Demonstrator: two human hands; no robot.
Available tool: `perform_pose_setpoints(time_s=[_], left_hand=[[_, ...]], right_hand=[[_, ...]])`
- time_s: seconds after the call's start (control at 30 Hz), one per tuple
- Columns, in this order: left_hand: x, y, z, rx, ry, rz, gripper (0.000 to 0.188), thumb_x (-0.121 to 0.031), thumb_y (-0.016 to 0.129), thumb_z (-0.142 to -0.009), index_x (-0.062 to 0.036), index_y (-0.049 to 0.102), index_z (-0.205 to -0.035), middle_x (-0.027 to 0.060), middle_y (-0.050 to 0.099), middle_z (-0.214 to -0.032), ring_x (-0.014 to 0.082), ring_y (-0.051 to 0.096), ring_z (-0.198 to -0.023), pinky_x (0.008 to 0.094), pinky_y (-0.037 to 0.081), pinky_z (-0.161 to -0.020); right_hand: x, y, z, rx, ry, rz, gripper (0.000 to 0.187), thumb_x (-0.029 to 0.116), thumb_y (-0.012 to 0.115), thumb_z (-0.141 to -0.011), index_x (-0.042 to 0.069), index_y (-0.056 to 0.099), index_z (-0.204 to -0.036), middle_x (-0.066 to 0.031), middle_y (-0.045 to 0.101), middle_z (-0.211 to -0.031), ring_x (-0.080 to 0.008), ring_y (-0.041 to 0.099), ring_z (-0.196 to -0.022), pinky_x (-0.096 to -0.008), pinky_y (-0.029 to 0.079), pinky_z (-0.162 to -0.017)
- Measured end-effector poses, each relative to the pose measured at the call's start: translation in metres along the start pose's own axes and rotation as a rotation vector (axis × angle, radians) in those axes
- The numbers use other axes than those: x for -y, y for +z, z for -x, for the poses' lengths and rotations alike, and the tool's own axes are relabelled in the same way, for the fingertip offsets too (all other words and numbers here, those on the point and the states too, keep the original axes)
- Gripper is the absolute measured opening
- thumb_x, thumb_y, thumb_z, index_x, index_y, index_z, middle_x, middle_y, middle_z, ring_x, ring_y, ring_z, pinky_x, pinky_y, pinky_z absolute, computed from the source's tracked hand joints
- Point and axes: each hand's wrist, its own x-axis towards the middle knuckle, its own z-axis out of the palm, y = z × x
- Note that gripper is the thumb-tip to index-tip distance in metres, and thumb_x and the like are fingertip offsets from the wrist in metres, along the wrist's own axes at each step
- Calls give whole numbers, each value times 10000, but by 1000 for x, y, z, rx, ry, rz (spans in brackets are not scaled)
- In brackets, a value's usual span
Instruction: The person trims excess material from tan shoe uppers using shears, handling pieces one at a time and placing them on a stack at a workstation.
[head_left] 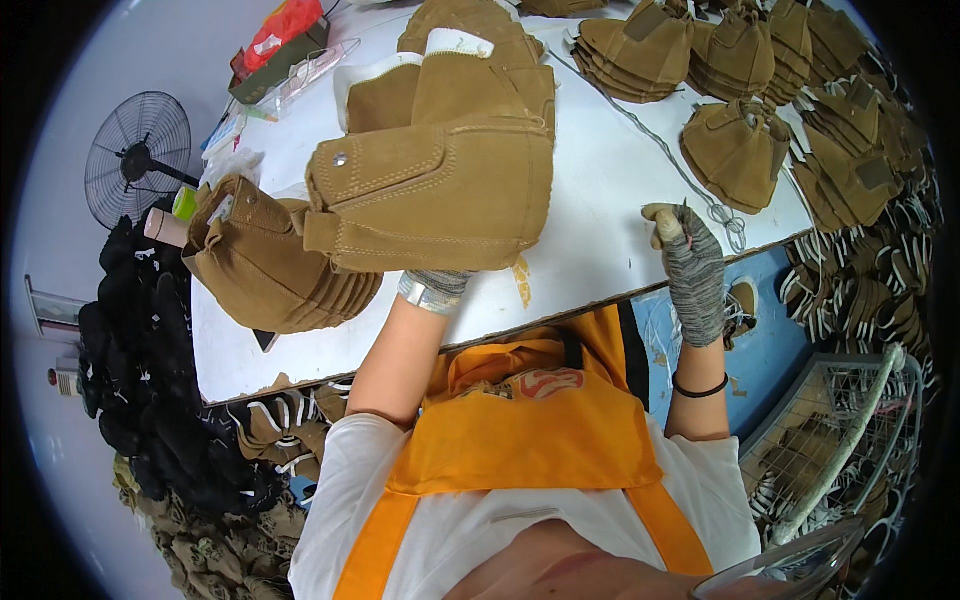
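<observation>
A: Left hand (pixel 437 288)?
B: Gloved, closed on a stack of tan suede boot uppers (pixel 440 180), gripped from underneath; the stack rises above the fingers.
A: Right hand (pixel 692 268)?
B: Gloved, fingers curled, pinching the white cord (pixel 690 185) on the white table (pixel 600 200).
A: Other uppers?
B: Another pile (pixel 270 260) just left of the grip.

A boot upper (pixel 440 170) is held above the table (pixel 600 180), a stack of uppers (pixel 270 260) to its left; further stacks (pixel 740 150) are laid far right; a fan (pixel 135 155) stands beyond the table's left edge.
</observation>
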Motion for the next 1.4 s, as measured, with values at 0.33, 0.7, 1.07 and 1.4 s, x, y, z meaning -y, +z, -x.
perform_pose_setpoints(time_s=[0.33,0.7,1.07,1.4], left_hand=[[-22,-1,22,31,-112,130,692,-281,710,-733,3,401,-1283,193,513,-1229,315,547,-1084,455,480,-908],[-27,13,43,-44,-58,-234,734,-260,799,-646,22,463,-1235,170,572,-1154,288,600,-1006,398,533,-839],[-34,-1,35,-42,38,-572,725,-276,806,-616,12,499,-1206,113,590,-1131,240,589,-1014,359,490,-867],[-38,11,33,-82,192,-806,714,-279,836,-605,14,523,-1176,103,596,-1114,215,585,-999,350,489,-869]], right_hand=[[50,24,-5,384,-114,-385,496,469,500,-899,28,627,-1085,29,636,-826,-13,358,-526,-148,292,-483],[43,39,-8,314,131,-451,286,292,618,-870,23,637,-966,-6,607,-813,-94,529,-758,-228,448,-713],[26,42,-17,212,92,-667,284,256,584,-890,24,610,-1051,-32,607,-938,-96,563,-822,-223,465,-722],[62,45,-10,25,-503,-24,247,197,687,-813,19,610,-965,-47,570,-863,-151,545,-786,-259,448,-739]])
